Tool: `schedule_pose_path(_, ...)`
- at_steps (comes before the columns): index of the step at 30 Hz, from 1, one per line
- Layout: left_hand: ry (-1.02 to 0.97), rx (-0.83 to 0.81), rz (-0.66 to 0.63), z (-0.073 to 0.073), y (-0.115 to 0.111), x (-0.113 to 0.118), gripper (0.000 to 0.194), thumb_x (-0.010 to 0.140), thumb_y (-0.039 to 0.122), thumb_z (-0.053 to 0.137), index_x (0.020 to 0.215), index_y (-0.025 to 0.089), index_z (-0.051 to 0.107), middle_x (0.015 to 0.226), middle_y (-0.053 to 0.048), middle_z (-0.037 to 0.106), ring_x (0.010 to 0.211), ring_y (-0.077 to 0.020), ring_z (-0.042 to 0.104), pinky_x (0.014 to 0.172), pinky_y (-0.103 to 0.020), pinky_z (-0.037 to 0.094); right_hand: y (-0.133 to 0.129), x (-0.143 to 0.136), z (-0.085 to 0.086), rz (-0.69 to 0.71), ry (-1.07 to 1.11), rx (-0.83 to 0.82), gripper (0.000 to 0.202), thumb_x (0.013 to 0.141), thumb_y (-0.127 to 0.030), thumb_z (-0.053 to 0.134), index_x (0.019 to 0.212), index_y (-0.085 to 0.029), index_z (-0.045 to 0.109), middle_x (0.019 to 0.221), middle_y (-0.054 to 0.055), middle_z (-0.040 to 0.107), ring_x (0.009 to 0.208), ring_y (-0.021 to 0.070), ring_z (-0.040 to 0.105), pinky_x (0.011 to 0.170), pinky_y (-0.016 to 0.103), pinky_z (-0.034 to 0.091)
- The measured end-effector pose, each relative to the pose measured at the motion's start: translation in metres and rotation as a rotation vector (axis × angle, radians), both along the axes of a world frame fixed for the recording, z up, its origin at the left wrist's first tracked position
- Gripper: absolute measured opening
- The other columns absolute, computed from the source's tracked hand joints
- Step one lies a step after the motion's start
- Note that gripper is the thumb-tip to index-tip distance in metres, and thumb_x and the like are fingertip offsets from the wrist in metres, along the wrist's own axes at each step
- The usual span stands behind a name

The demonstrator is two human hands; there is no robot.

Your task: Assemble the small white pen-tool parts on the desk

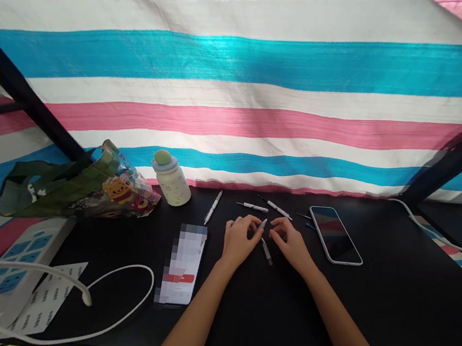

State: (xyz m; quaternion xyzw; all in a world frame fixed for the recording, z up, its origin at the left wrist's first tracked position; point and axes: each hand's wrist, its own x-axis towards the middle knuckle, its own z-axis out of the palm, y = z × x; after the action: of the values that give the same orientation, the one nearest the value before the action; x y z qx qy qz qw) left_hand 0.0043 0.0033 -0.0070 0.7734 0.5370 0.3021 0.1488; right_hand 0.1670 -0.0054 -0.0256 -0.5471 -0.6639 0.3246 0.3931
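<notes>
The left hand point(240, 238) is arching over the surface point(392, 310), its fingers pinching a pen part point(264, 223); the right hand point(290, 245) is curling nearby, whether gripping anything I cannot tell.

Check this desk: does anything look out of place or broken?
The left hand holds a pale pen piece, and a grey-ended pen piece lies loose nearby, as if pulled apart. No spill shows.

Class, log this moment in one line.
left hand: holds white pen piece | right hand: beside it, grip unclear | between hands: grey pen piece | beyond: white pens | right: white-edged smartphone
</notes>
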Motion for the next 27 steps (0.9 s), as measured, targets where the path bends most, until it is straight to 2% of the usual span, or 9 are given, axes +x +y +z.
schedule_pose_path(2,0.001,-0.003,0.017,-0.001,0.0,-0.001,0.018,0.082,0.027,0.052,0.099,0.025,0.056,0.07,0.005,0.06,0.077,-0.0135,0.054,0.076,-0.03,0.03,-0.002,-0.002,0.002,0.003,-0.104,-0.026,0.022,0.078,-0.036,0.051,0.095,-0.023,0.046,0.073,-0.001,0.063,0.067,0.0168,0.058,0.061,0.029,0.04)
schedule_pose_path(5,0.049,0.015,0.021,-0.002,0.0,-0.002,0.019,0.08,0.023,0.052,0.098,0.027,0.056,0.064,0.007,0.057,0.076,-0.0138,0.053,0.074,-0.03,0.028,-0.008,-0.006,0.006,0.089,-0.282,-0.029,0.023,0.074,-0.037,0.057,0.089,-0.023,0.047,0.066,-0.004,0.059,0.064,0.0163,0.055,0.059,0.027,0.036)
schedule_pose_path(8,0.103,0.008,0.011,-0.004,-0.001,-0.002,0.016,0.078,0.023,0.052,0.093,0.027,0.057,0.06,0.006,0.055,0.073,-0.0142,0.052,0.072,-0.03,0.027,-0.011,-0.01,0.008,0.127,-0.411,0.022,0.018,0.071,-0.028,0.058,0.086,-0.023,0.05,0.063,-0.004,0.056,0.065,0.0156,0.053,0.059,0.025,0.032)
schedule_pose_path(11,0.148,-0.021,-0.015,-0.006,-0.001,-0.002,0.015,0.078,0.023,0.052,0.092,0.027,0.057,0.059,0.006,0.054,0.073,-0.0147,0.052,0.072,-0.03,0.026,-0.01,-0.009,0.008,0.107,-0.435,0.033,0.017,0.072,-0.02,0.05,0.089,-0.023,0.052,0.062,-0.004,0.054,0.063,0.0138,0.052,0.057,0.024,0.031)
schedule_pose_path(17,0.199,-0.044,-0.038,-0.007,-0.002,-0.001,0.015,0.079,0.027,0.053,0.093,0.026,0.056,0.057,0.006,0.053,0.074,-0.0153,0.052,0.072,-0.03,0.026,-0.004,0.001,0.004,0.004,-0.261,0.004,0.022,0.076,-0.023,0.045,0.097,-0.023,0.052,0.065,-0.004,0.055,0.058,0.0126,0.052,0.056,0.024,0.035)
schedule_pose_path(22,0.117,-0.002,-0.028,0.002,-0.006,0.002,0.02,0.086,0.041,0.046,0.089,0.025,0.059,0.061,0.004,0.057,0.075,-0.0153,0.051,0.075,-0.032,0.027,0.002,0.001,0.002,-0.022,0.011,0.062,0.02,0.078,-0.03,0.048,0.096,-0.021,0.047,0.068,-0.002,0.059,0.062,0.0144,0.056,0.059,0.025,0.04)
schedule_pose_path(27,0.057,0.063,-0.1,0.005,-0.007,0.003,0.013,0.085,0.032,0.051,0.093,0.025,0.059,0.079,0.003,0.064,0.081,-0.0144,0.051,0.081,-0.031,0.029,0.004,-0.001,0.0,-0.008,0.196,0.076,0.02,0.082,-0.039,0.048,0.09,-0.021,0.046,0.077,0.002,0.063,0.073,0.0173,0.061,0.062,0.026,0.044)
